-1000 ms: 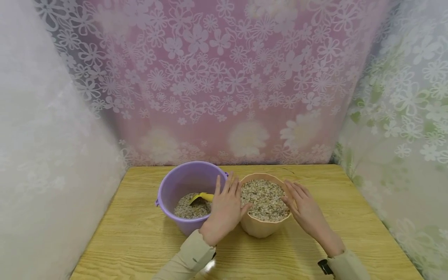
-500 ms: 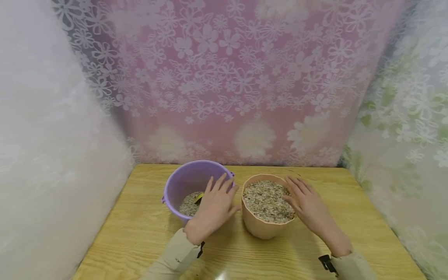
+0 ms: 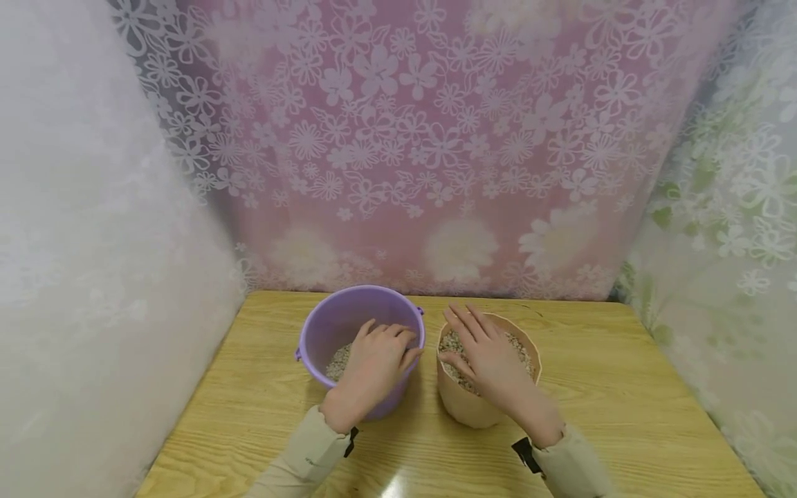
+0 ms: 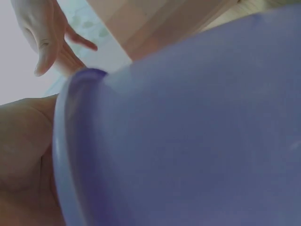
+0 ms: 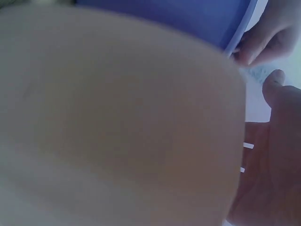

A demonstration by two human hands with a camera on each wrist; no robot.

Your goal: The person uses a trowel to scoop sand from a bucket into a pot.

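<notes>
A pink floral backdrop (image 3: 398,173) borders a wood-grain table (image 3: 623,394).

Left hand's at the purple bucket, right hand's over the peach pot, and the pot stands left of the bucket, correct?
No: the head view shows the peach pot right of the purple bucket. The left hand is at the bucket, the right hand over the pot.

Worktop (image 3: 623,394): yellowish wood grain
Rear sheet (image 3: 398,173): pink, floral
Left sheet (image 3: 93,263): whitish
Right sheet (image 3: 722,277): pale, green leaves

Purple bucket (image 4: 188,136) looms before, seemingly, a peach pot (image 4: 150,23).
</notes>
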